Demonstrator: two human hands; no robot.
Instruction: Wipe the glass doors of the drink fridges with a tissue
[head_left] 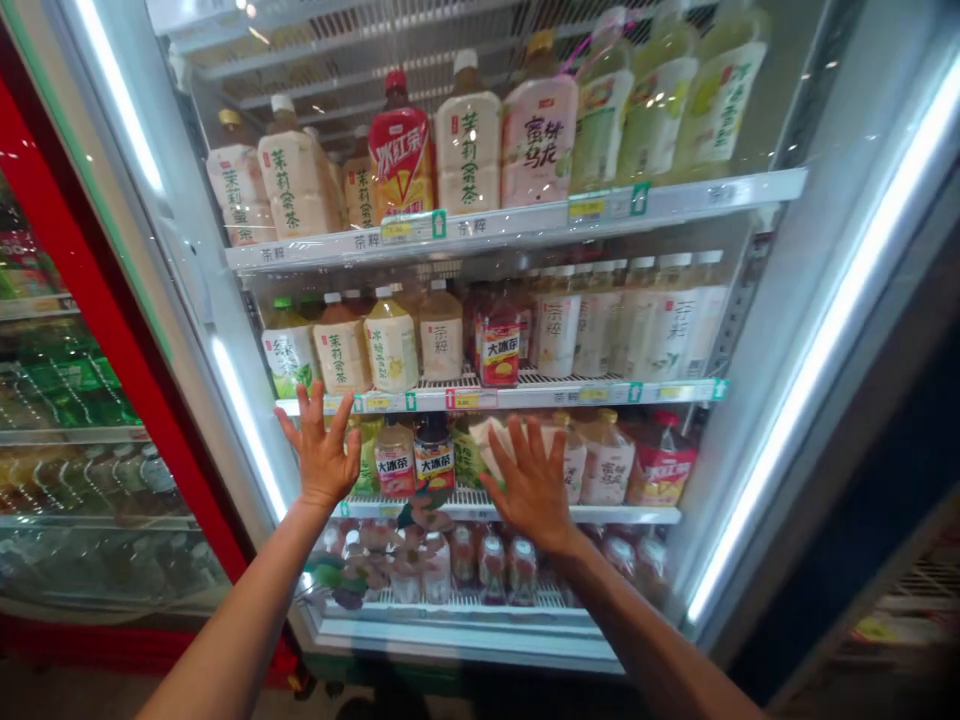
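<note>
Both my arms reach out toward a glass-fronted drinks fridge (757, 440). My left hand (322, 455) is raised with its fingers spread, holding nothing, in front of the third shelf's left end. My right hand (529, 480) is also open and empty, its fingers stretched toward the same shelf. Between the two hands stand two small bottles with red labels (415, 458). I cannot tell whether the palms touch the glass.
Shelves hold several rows of tea bottles: large ones on the top shelf (517, 222), medium ones on the second (502, 395), small ones at the bottom. A red-framed cooler (112, 330) with green bottles stands to the left. Bright light strips run down both fridge sides.
</note>
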